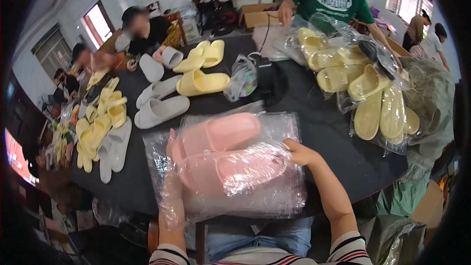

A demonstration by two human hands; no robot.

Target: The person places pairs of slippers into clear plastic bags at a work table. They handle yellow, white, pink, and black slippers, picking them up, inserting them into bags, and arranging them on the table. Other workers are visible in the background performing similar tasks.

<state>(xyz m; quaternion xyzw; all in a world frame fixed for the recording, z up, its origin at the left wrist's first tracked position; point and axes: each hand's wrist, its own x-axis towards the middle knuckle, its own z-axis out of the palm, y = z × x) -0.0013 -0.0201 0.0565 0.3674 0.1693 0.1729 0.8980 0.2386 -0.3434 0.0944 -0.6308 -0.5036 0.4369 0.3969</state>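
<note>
At the left end of the dark table (343, 167), unwrapped yellow slippers (91, 137) overlap in a loose heap, probably left within easy reach, while beyond and right of them grey slippers (159, 113) lie apart from one another, which makes each easy to single out. Next comes the left hand (171, 149), veiled by clear film at the toe end of the pink slippers (230, 130); I judge it supports that end from inside the film, but I cannot tell how tightly its fingers close. The slippers lie side by side in front of the person, over flat clear sheets (245, 208), with a clear bag (248, 184) at least over the nearer one; its glare blurs the sheets' edges. The right hand (300, 153) has its fingers pinched together on the film by the nearer heel, seemingly to steady the bag there; whether it grips the sole too is unclear. Farther right, wrapped yellow slippers (368, 83) are piled at the table's edge, perhaps to keep them apart from the bare ones. The pink pair's long axis runs left to right, soles nearly parallel: straps and toes point left, heels right, with the heel ends angled somewhat away from the person.
</note>
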